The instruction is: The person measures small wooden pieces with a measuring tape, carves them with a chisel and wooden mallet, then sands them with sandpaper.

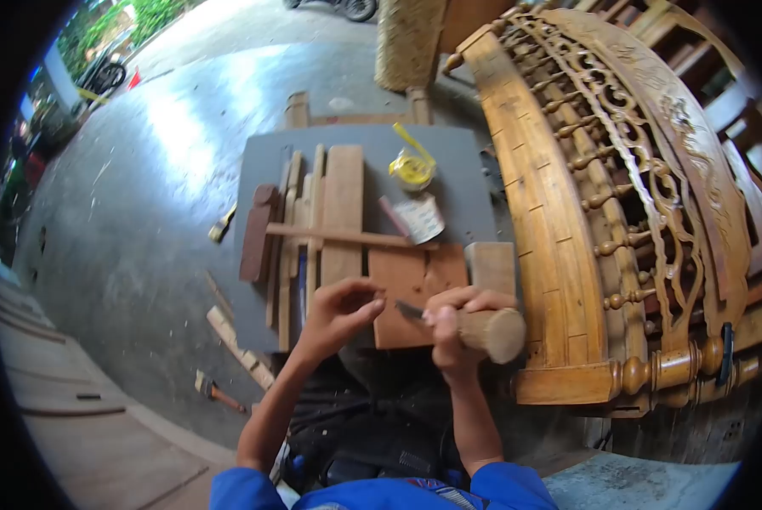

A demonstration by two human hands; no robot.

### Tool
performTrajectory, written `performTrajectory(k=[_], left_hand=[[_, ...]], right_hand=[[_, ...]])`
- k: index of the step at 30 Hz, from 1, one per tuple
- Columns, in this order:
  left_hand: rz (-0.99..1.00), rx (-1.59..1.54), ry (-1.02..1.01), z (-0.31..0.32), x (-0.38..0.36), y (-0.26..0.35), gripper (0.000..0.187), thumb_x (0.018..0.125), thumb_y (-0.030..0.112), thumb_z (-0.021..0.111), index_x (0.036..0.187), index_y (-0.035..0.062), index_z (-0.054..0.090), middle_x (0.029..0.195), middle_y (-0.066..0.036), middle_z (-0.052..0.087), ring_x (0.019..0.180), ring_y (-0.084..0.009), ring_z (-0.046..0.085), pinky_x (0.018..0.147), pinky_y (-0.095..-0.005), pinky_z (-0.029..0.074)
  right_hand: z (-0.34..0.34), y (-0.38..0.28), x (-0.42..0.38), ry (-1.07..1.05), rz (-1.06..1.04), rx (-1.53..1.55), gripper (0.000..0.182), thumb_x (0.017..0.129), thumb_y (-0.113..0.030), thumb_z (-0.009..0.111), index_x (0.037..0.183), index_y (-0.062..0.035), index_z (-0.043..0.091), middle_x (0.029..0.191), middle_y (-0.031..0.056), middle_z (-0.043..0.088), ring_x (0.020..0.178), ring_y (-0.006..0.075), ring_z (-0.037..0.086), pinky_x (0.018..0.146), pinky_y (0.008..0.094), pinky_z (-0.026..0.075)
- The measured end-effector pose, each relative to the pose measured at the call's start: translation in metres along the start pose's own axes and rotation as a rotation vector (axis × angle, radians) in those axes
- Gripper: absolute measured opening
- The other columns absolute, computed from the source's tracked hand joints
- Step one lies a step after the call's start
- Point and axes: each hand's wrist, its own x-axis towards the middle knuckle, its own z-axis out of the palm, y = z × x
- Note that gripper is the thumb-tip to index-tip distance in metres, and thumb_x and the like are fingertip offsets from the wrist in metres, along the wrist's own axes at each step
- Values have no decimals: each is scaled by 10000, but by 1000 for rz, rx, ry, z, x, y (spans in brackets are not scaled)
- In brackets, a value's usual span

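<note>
My right hand is wrapped round the light wooden handle of a tool with a dark metal blade pointing left. Under the blade lies a reddish-brown wood block with small dark marks, at the near edge of a grey table. Beside the blade tip, my left hand has its thumb and forefinger curled close together; whether something small is between them is too small to tell. A thin wooden strip lies across boards behind my left hand.
A yellow tape measure and a paper piece lie at the table's back. A pale block sits at right, a brown block at left. Carved wooden furniture stands right. Brushes and wood scraps lie on the floor.
</note>
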Motion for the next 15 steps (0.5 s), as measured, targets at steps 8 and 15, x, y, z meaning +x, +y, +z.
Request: performTrajectory(k=[8,15], left_hand=[[-48,-230,-35,1,0,-2,183,825,64,614,998,7,606,869,-43,634,792,-92,597,691,-207,466],[165,-423,236,-46,-25,0,97,822,43,573,902,-1,607,893,-72,615,740,-89,561,664,-224,464]], right_hand=[[0,-4,-4,92,7,155,317,760,30,497,912,-87,244,673,109,510,545,157,520,570,284,470],[5,-1,-2,203,-49,145,297,718,2,483,949,-105,331,634,61,432,486,135,416,474,289,436]])
